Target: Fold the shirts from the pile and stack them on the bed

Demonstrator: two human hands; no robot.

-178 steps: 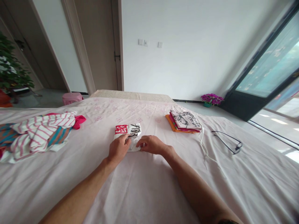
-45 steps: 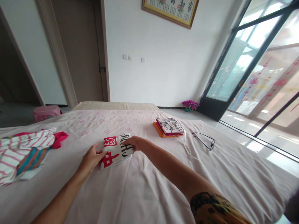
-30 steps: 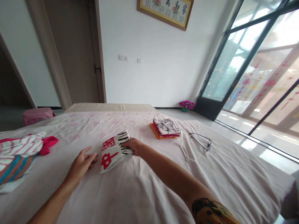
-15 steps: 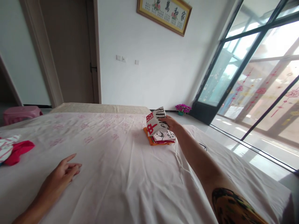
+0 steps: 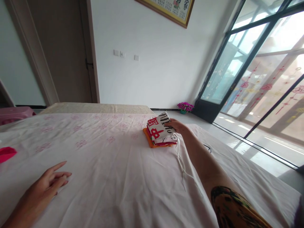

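My right hand (image 5: pixel 176 124) grips the right edge of a folded white garment (image 5: pixel 159 127) with red and black printed characters. The garment lies over a small pile of folded clothes (image 5: pixel 149 139), whose orange and dark red layers show below it. A white drawstring (image 5: pixel 180 161) trails from the pile's right side over the bed sheet. My left hand (image 5: pixel 51 183) is at the lower left, just above or on the sheet, with its fingers apart and nothing in them.
The pale flowered sheet (image 5: pixel 114 177) covers the wide surface. A bit of pink-red cloth (image 5: pixel 7 154) shows at the left edge. Eyeglasses (image 5: pixel 207 148) are partly hidden behind my right forearm. A pink stool (image 5: pixel 16 114) and a purple flower pot (image 5: pixel 184 107) stand beyond.
My right hand has carried the folded white garment from the middle to the pile on the right and lowered it there. My left hand has let go and drawn back left.
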